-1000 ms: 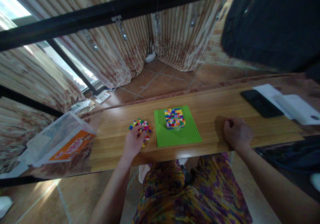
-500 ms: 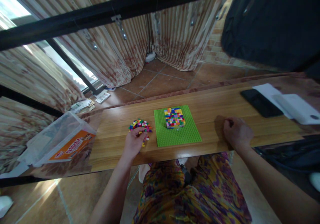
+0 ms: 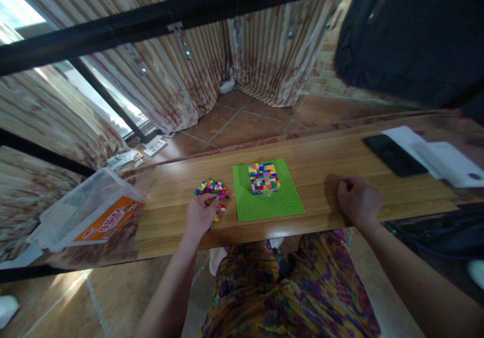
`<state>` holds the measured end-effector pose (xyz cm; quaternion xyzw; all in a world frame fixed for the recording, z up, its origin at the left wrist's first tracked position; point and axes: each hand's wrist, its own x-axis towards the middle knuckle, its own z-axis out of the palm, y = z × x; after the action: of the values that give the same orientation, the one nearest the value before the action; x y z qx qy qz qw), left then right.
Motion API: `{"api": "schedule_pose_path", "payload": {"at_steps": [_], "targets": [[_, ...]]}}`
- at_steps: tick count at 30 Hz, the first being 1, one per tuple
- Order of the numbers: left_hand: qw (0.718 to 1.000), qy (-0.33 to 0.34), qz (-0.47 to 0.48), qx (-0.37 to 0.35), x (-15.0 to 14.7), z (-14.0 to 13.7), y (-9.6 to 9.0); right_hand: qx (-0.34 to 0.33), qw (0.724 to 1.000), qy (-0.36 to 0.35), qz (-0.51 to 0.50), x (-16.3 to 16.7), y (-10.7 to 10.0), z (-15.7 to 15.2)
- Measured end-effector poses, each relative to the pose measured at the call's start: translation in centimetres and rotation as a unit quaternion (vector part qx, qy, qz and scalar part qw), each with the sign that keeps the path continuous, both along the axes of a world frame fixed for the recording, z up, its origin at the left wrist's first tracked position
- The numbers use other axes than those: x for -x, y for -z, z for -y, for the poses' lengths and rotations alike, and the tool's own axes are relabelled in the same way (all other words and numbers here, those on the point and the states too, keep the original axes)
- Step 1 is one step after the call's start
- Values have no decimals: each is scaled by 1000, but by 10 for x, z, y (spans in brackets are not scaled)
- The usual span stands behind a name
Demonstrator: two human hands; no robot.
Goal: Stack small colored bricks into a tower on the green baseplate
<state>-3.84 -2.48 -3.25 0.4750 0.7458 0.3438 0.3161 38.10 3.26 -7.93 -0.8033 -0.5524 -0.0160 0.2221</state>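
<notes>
In the head view, the left hand (image 3: 200, 215) is at the loose bricks (image 3: 216, 187) on the bench (image 3: 170, 192); whether its grip holds one, I cannot tell. The right hand (image 3: 360, 200) rests curled closed. The brick block (image 3: 264, 178) stands on the green board (image 3: 270, 209).

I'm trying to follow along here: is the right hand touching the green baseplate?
No, a stretch of wooden tabletop shows between the right hand and the green baseplate.
</notes>
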Motion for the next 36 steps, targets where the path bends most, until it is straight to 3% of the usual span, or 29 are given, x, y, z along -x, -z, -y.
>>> {"api": "schedule_pose_path", "payload": {"at_steps": [15,19,22,25,28,31,36], "targets": [[997,11,-76,-5,6,-4,-5,-3,1000,-5,4,1,-1,1],[1000,-4,-16,0,9,-5,-2,2,1000,-2,-3,0,-1,0],[996,-30,89,5,10,-6,-2,10,1000,-6,-11,-1,-1,0],[977,-60,206,-10,7,-5,-6,15,1000,-9,-15,-1,-1,0],[955,-46,290,-26,2,-2,-11,16,1000,-3,-12,-1,0,-1],[948,-12,316,-36,-3,-2,-14,13,1000,-4,-2,-1,2,-1],[961,16,268,-59,-19,-12,-17,3,1000,-3,12,0,2,-2]]}}
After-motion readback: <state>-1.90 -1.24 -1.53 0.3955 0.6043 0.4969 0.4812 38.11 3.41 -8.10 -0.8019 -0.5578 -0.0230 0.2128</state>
